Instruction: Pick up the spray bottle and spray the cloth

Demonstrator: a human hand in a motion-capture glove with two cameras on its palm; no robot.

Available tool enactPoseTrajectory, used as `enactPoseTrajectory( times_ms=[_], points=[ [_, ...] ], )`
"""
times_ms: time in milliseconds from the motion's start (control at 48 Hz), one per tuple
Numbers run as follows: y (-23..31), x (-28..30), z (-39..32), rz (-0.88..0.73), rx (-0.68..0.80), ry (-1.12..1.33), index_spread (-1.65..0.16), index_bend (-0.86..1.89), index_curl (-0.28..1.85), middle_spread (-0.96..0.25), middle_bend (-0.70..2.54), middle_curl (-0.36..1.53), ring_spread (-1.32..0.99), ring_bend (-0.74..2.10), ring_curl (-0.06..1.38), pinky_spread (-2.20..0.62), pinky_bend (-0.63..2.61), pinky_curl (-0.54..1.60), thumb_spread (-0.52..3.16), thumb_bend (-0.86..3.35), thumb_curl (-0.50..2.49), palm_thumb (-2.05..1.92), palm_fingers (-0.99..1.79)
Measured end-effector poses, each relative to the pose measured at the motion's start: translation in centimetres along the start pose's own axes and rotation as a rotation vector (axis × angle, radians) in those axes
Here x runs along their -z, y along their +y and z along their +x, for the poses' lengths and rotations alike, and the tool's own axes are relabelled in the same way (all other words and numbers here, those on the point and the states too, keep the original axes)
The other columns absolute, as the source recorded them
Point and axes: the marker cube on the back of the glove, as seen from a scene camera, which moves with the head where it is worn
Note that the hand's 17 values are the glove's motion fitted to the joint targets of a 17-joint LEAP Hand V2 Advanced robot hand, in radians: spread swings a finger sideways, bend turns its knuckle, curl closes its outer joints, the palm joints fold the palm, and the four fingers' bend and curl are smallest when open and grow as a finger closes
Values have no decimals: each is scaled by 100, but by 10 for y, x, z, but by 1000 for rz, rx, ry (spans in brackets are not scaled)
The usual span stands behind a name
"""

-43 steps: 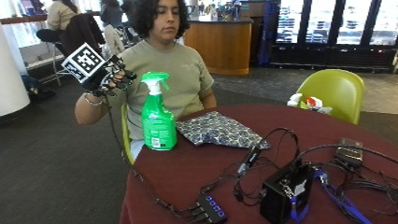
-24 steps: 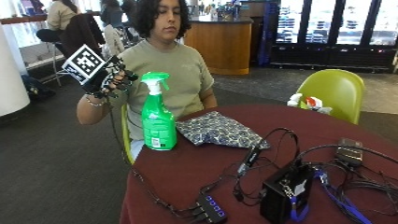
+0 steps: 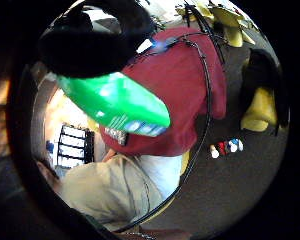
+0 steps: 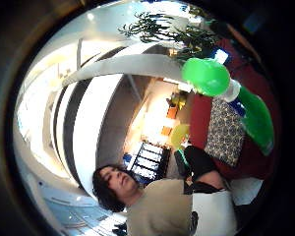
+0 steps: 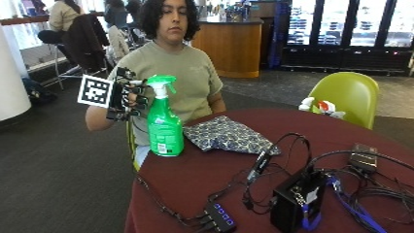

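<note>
A green spray bottle point(image 5: 165, 128) with a green trigger head stands upright near the edge of the round maroon table point(image 5: 194, 184), in front of the seated person. A folded blue patterned cloth point(image 5: 226, 135) lies flat just beside it, toward the table's middle. My gloved right hand point(image 5: 126, 99) hovers at the height of the bottle's neck, on the side away from the cloth, its fingers spread and close to the neck without closing round it. The little finger side palm view is largely filled by the bottle point(image 3: 115, 102). In the thumb side palm view the bottle point(image 4: 255, 115) and cloth point(image 4: 226, 130) show together.
Black cables run over the table's near half to a hub point(image 5: 216, 218) and a black box point(image 5: 298, 201). A small dark device point(image 5: 364, 158) lies at the far right. A yellow-green chair point(image 5: 346, 94) stands behind the table.
My hand has come down and moved right, from beside the person's shoulder to right next to the bottle's neck. Bottle and cloth have not moved.
</note>
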Motion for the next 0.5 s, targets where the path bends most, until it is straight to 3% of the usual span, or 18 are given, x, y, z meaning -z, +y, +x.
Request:
enactPoseTrajectory(
  times_ms=[63,188,354,459,500],
  points=[
    [-10,-11,5,34,20,31,-35,8,17,-6,26,34,-14,48,32,12,40,32,92,3,33,73,49],
    [-23,-32,5,-9,-75,-11,-30,1,13,-4,34,36,-14,55,34,10,37,32,88,-1,35,76,40],
    [-36,-53,15,-17,80,-26,-27,0,7,-4,40,38,-14,60,35,4,44,34,83,-3,36,79,41],
    [-51,-65,11,52,-52,-28,-27,3,6,-5,42,39,-16,64,36,0,47,35,81,-3,37,80,45],
    [-59,-71,12,69,-34,-20,-28,4,6,-5,43,39,-17,63,36,-1,47,35,80,-3,37,80,46]
  ],
)
